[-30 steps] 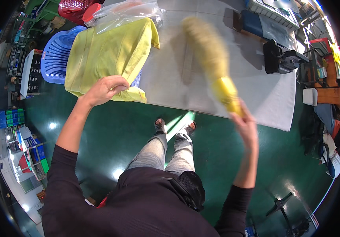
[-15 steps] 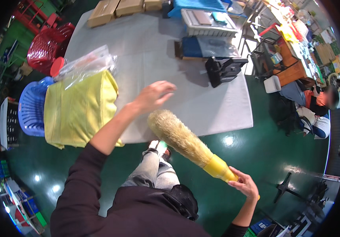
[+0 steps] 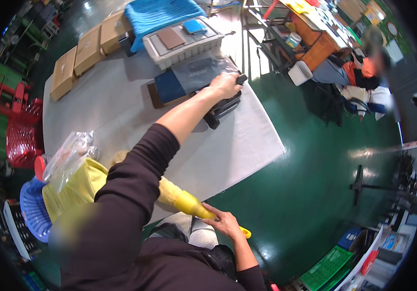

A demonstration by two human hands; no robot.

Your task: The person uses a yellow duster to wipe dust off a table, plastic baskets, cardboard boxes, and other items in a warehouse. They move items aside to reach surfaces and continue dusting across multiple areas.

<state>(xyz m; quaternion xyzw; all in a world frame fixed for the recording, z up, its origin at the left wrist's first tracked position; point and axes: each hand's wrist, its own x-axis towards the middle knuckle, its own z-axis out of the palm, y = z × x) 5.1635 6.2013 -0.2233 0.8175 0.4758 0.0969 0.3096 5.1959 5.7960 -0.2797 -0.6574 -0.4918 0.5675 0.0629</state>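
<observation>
My left hand [image 3: 225, 86] reaches across the grey-covered table and is closed over a bar-like part of a black plastic device [image 3: 224, 109], whose exact kind I cannot make out. The device sits near the table's right edge. Down by the near edge, my right hand [image 3: 225, 224] is wrapped round the yellow handle of a fluffy duster [image 3: 170, 191]. The duster points left over the table, and my left sleeve hides part of its pale yellow head. Beside the device lie a dark blue folder-like item [image 3: 169, 88] and a clear plastic bag [image 3: 201, 72].
A grey lidded bin [image 3: 179, 52] stands at the back beside cardboard boxes [image 3: 88, 51] and a blue chair [image 3: 162, 17]. At left are a yellow cloth [image 3: 85, 182], clear bags [image 3: 72, 153] and a blue basket [image 3: 35, 208]. A person [image 3: 363, 72] sits at far right.
My left hand has moved from above the table's middle to the black device and closed on it. The duster has swung left and lower, still in my right hand. The view has turned rightward.
</observation>
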